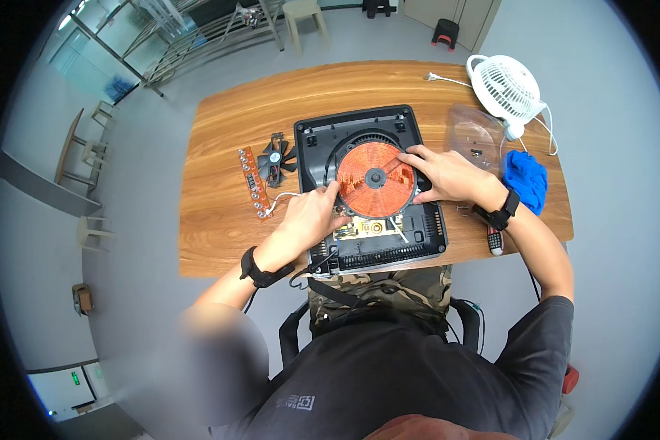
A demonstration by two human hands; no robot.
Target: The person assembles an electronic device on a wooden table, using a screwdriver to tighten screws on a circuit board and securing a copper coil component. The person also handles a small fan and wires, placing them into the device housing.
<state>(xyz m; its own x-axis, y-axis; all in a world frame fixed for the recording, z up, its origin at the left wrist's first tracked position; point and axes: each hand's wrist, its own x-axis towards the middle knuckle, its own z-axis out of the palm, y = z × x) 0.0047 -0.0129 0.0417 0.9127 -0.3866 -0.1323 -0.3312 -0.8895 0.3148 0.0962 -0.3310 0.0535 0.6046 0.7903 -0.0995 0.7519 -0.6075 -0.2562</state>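
A round copper induction coil (359, 160) with a dark centre piece lies in the black open housing (317, 126) of an induction cooker. My left hand (308, 218) grips its left rim, the thumb up on the edge and the other fingers partly hidden. From the other side my right hand (449, 174) holds the right rim, fingers over the top edge and thumb lower down. Below the coil, a pale circuit board (367, 228) with small parts shows in the housing.
Left of the housing lie a black cooling fan (275, 160) and an orange button board (253, 183) with a white cable. To the right are a clear plastic tray (466, 132) with small dark parts, a blue cloth (524, 180), a white desk fan (507, 86) and a red-and-black tool (495, 240).
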